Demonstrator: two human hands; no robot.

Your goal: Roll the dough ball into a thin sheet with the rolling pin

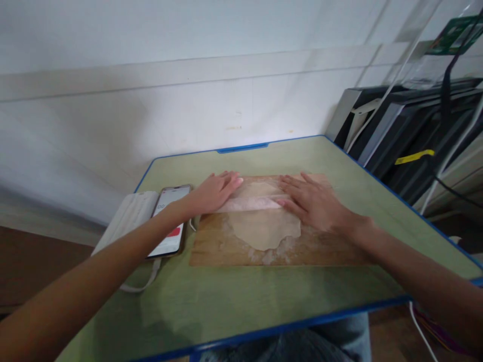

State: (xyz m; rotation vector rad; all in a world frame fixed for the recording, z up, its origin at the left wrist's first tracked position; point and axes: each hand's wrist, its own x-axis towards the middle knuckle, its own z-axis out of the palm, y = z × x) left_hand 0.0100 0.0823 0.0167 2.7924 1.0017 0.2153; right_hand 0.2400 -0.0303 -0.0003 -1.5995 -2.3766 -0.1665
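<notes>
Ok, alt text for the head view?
The left hand and right hand rest on a pale rod across flattened dough on a floured wooden board. A lit phone lies left of the board on a green table.

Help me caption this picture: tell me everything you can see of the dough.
The dough is a thin, pale cream sheet with an uneven near edge, lying flat on a wooden board dusted with white powder. A whitish rolling pin lies across it, so dough shows on the pin's near and far sides. The left hand and right hand rest on the pin; whether either touches the dough is unclear.
</notes>
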